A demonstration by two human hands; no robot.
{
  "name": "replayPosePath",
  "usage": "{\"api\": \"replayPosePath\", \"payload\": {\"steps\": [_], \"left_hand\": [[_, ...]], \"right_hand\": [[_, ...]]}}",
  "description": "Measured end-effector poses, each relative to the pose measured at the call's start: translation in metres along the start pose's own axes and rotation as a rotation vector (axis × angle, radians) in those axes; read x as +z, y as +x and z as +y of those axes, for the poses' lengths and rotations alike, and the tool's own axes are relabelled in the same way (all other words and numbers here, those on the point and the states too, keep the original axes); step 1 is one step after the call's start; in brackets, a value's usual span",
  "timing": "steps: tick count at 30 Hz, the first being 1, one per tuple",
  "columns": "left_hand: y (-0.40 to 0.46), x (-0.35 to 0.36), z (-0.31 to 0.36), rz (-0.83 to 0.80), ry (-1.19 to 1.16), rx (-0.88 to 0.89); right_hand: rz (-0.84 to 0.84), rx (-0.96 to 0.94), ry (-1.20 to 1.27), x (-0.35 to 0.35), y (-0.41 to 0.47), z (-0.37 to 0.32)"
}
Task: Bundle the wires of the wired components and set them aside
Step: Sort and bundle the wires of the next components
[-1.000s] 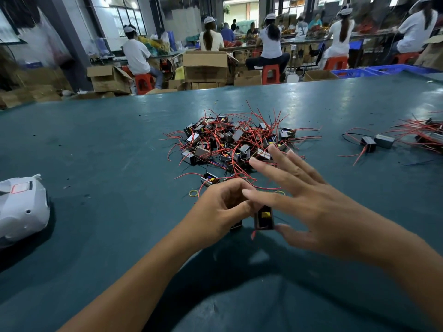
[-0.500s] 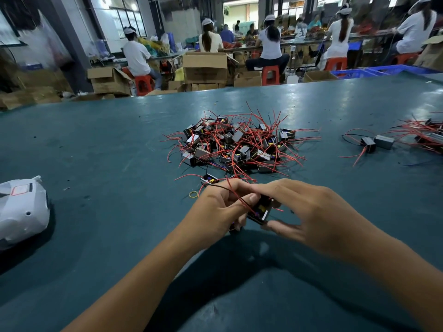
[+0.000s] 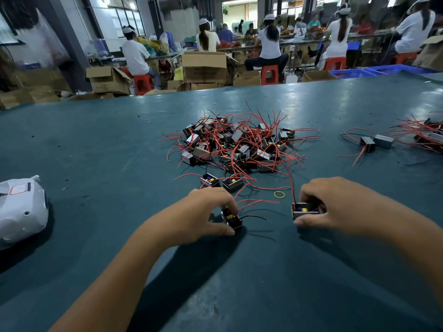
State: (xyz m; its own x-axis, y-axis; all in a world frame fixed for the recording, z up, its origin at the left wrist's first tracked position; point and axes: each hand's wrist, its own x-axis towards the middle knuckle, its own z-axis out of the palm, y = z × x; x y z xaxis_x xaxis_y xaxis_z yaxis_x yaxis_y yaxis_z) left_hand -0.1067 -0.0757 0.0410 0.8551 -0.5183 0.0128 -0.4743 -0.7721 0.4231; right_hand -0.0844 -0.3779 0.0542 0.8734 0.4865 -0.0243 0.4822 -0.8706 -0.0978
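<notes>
A heap of small black wired components [image 3: 236, 147] with loose red wires lies mid-table. My left hand [image 3: 203, 212] grips one component [image 3: 231, 220] on the table, its red and black wires trailing right. My right hand [image 3: 335, 202] grips a second component [image 3: 304, 210], whose red wire runs up toward the heap. The two hands are well apart. A yellow rubber band [image 3: 279, 194] lies between them, just beyond. Two more components [image 3: 221, 182] sit at the heap's near edge.
A second group of wired components [image 3: 407, 137] lies at the right. A white plastic bag [image 3: 20, 209] rests at the left edge. The green table [image 3: 96, 164] stretches far ahead. Cardboard boxes [image 3: 203, 65] and seated workers fill the background.
My hands were together on one component in front of me. They have since moved apart, each now holding its own component down on the table.
</notes>
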Motion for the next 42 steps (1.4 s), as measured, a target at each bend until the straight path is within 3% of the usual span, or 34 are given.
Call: {"api": "replayPosePath", "payload": {"steps": [5, 11, 13, 16, 19, 23, 29, 42], "left_hand": [[0.009, 0.011, 0.008, 0.159, 0.196, 0.017], [0.009, 0.022, 0.017, 0.24, -0.065, -0.029], [0.007, 0.016, 0.014, 0.313, -0.156, -0.013], [0.004, 0.004, 0.005, 0.451, -0.199, -0.005], [0.004, 0.003, 0.001, 0.395, -0.233, -0.027], [0.006, 0.011, 0.001, 0.275, -0.23, -0.017], [0.008, 0.016, 0.002, 0.23, -0.203, -0.045], [0.011, 0.028, 0.012, 0.329, -0.148, -0.056]], "right_hand": [[-0.109, -0.007, -0.003, 0.007, 0.003, 0.002], [-0.102, -0.003, 0.039, 0.006, 0.001, 0.002], [-0.029, -0.019, 0.096, 0.002, 0.0, 0.001], [0.246, -0.039, 0.261, -0.002, -0.001, -0.007], [0.361, -0.025, 0.334, -0.005, -0.002, -0.011], [0.366, 0.035, 0.318, -0.005, -0.002, -0.007], [0.378, 0.126, 0.303, -0.004, -0.002, -0.003], [0.152, 0.14, 0.294, 0.007, 0.003, -0.011]]}}
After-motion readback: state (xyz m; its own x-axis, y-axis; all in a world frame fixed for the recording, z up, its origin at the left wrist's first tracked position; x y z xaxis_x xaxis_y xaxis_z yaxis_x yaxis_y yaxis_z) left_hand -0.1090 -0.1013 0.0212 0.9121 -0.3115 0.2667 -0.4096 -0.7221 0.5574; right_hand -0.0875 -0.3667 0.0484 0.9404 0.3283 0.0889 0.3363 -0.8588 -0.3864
